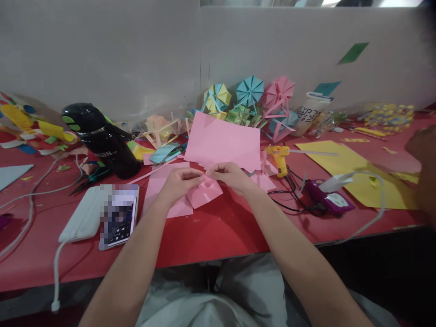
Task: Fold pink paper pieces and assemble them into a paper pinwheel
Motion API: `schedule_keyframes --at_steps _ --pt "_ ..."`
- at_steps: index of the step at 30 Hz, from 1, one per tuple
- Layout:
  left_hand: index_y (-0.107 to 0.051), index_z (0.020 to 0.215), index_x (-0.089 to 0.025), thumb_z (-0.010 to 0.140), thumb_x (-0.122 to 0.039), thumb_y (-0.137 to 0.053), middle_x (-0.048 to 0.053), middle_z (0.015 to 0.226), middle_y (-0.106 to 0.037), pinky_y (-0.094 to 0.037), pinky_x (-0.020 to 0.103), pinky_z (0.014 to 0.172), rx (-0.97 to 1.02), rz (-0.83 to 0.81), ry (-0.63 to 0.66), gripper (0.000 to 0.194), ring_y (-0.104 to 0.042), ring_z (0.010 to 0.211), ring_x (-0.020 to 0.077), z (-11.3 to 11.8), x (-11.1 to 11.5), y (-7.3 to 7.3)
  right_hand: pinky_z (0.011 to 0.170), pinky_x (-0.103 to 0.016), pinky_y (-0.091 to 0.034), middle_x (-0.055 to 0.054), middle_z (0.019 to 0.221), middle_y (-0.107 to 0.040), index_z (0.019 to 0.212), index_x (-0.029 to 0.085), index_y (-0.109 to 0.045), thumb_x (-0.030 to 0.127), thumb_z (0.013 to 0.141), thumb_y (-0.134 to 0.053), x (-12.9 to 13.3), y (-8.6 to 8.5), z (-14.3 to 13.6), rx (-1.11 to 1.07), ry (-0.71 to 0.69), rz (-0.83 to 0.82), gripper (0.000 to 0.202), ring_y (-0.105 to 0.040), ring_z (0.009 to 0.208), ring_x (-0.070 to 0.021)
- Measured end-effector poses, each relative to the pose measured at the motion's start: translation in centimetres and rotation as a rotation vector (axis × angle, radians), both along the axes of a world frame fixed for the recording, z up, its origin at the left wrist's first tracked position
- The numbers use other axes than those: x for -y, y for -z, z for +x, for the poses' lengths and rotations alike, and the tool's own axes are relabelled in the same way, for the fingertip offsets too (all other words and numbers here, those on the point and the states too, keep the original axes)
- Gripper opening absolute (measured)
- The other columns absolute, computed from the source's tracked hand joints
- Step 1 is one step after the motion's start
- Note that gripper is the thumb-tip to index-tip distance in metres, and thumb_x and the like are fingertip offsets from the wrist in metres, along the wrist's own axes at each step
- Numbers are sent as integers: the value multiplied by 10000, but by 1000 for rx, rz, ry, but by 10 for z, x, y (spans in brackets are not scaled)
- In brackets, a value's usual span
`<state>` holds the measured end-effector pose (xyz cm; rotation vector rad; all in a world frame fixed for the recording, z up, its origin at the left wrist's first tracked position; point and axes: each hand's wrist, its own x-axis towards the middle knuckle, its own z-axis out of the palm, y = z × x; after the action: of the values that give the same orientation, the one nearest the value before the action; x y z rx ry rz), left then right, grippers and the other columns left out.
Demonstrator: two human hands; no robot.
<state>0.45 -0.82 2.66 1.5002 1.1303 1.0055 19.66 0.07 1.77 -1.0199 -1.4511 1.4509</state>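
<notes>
A folded piece of pink paper [205, 196] is pinched between my two hands, just above the red tabletop. My left hand [180, 182] grips its upper left part with thumb and fingers together. On its upper right edge my right hand [229, 175] has its fingers closed. Fine creases under the fingertips are hidden. Beneath and to the left lies a flat pink sheet [156, 193]. Just behind my hands a larger pink sheet [223, 141] leans up at a slant.
Paper umbrellas [250, 94] stand along the grey wall. A black bottle [111, 152], a phone [119, 218] and a white power bank [86, 213] are left. A yellow glue gun [279, 160], purple device [330, 200] and yellow sheet [361, 175] are right, near another person's arm [424, 168].
</notes>
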Motion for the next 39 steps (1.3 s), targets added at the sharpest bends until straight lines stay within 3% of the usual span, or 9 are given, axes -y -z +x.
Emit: schedule_keyframes --at_steps 12,22,31,39 --pt "-773 926 -178 655 -298 -786 91 979 -770 -552 359 843 1 -33 128 297 -705 912 228 -8 0 -1 684 -297 -397 -4 678 -628 708 152 -661 405 649 -783 1 -2 1 29 -4 -9 287 -531 652 -116" --pt "-765 1012 -176 619 -227 -807 107 1064 -757 -526 390 920 34 -106 142 398 -695 988 243 -11 2 -2 567 -266 -350 -11 681 -595 710 164 -659 469 684 -748 -2 3 2 88 52 38 320 -454 600 -103" --pt "-777 950 -177 690 -366 -779 100 985 -768 -532 368 846 -18 -35 87 322 -691 914 224 -3 4 -3 510 -262 -295 12 590 -532 686 170 -650 522 733 -691 -3 5 -1 163 94 103 358 -373 521 -87" --pt "-782 954 -161 665 -343 -793 106 982 -774 -548 371 827 -23 -32 11 342 -709 897 244 -1 3 2 529 -267 -307 9 590 -535 681 169 -655 503 743 -687 -1 2 -1 150 82 117 341 -394 541 -95"
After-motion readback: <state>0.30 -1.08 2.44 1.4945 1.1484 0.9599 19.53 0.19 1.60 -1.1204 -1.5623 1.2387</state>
